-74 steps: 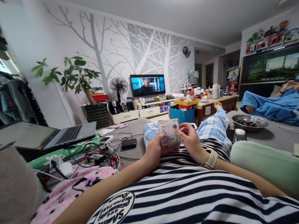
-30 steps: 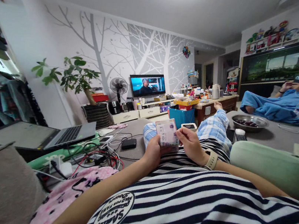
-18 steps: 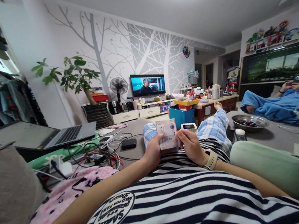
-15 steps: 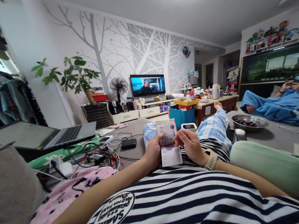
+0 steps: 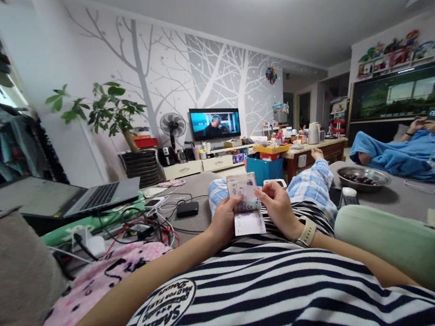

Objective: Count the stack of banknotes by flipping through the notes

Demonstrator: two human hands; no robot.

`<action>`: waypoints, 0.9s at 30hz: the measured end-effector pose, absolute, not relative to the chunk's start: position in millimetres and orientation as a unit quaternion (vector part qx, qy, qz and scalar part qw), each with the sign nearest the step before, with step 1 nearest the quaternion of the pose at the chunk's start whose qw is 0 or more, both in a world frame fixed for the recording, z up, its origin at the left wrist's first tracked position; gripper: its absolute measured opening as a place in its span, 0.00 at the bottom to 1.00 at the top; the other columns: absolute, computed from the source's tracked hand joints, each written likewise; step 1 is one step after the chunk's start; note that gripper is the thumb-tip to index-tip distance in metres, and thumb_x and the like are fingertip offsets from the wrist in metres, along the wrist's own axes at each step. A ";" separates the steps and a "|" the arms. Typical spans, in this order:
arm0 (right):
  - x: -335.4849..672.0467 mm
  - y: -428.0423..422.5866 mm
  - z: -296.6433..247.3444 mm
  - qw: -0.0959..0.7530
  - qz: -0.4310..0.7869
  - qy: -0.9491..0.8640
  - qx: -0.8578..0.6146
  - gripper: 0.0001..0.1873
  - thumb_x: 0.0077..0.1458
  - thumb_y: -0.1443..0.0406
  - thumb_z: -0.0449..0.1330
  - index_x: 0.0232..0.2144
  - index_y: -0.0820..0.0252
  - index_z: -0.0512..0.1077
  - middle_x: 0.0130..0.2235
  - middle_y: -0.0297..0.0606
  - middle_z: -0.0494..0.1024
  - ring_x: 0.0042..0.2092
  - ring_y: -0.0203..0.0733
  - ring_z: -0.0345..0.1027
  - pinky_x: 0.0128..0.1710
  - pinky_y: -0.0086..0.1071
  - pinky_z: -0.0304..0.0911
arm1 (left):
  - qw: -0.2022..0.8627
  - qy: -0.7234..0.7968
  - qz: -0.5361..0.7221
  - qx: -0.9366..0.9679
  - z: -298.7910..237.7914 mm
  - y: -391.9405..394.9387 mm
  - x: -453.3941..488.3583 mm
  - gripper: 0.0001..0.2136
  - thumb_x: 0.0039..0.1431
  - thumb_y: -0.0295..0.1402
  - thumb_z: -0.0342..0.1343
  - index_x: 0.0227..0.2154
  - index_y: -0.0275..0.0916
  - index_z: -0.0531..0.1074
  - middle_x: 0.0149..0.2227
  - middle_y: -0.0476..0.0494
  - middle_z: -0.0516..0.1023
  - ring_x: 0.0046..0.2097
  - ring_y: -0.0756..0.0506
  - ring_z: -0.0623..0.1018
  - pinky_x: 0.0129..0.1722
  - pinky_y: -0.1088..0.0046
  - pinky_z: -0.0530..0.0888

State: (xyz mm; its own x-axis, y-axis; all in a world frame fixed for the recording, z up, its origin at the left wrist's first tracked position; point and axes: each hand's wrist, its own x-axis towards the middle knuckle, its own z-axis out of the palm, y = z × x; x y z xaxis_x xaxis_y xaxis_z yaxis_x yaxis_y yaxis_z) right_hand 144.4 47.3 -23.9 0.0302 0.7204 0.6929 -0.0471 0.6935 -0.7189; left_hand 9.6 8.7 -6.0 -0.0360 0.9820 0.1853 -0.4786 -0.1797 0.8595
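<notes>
I lie back in a striped shirt and hold a stack of banknotes (image 5: 245, 202) over my belly. My left hand (image 5: 224, 221) grips the stack from below, thumb on its face. My right hand (image 5: 278, 207), with a watch on the wrist, pinches the right edge of the front notes. One note hangs folded down below the stack. A white phone (image 5: 275, 182) lies just behind my right hand on my checked trouser leg.
A laptop (image 5: 61, 197), cables and a small black box (image 5: 187, 209) lie to my left. A metal bowl (image 5: 363, 177) and a remote (image 5: 349, 196) sit on the grey sofa at right. Another person under a blue blanket (image 5: 402, 152) reclines far right. A television (image 5: 214, 123) plays ahead.
My right hand has peeled notes off the front of the stack; one now hangs folded down beneath it. My hands stay in the same place above my belly.
</notes>
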 end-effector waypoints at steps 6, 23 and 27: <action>145.0 48.0 -23.9 0.654 0.274 -0.651 -0.271 0.15 0.52 0.54 0.59 0.25 0.59 0.64 0.24 0.29 0.64 0.26 0.35 0.57 0.26 0.29 0.54 | 0.567 0.301 0.649 0.408 -7.2 11.8 8.7 0.15 0.48 0.26 0.57 0.41 0.32 0.74 0.32 0.41 0.82 0.38 0.40 0.81 0.43 0.60 0.77; 145.1 30.7 -19.3 0.645 0.309 -0.680 -0.164 0.14 0.56 0.54 0.58 0.29 0.60 0.68 0.24 0.29 0.63 0.23 0.31 0.52 0.22 0.27 0.50 | 0.605 0.295 0.636 0.376 -2.1 11.6 11.1 0.11 0.53 0.31 0.53 0.38 0.35 0.74 0.30 0.43 0.81 0.36 0.41 0.80 0.39 0.64 0.77; 145.4 30.2 -19.1 0.641 0.312 -0.682 -0.161 0.14 0.55 0.54 0.59 0.31 0.59 0.69 0.24 0.30 0.64 0.24 0.31 0.53 0.22 0.27 0.50 | 0.604 0.286 0.629 0.397 -3.4 13.0 9.4 0.10 0.54 0.34 0.53 0.37 0.36 0.74 0.30 0.44 0.80 0.36 0.42 0.80 0.38 0.65 0.77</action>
State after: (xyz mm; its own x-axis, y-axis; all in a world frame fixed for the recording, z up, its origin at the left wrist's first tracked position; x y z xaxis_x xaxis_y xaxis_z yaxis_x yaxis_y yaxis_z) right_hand 145.4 30.2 -19.1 -0.1259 0.6200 0.7744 -0.1794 0.7535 -0.6325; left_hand 9.4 13.0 -3.4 0.0433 0.9872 0.1534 -0.5329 -0.1070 0.8394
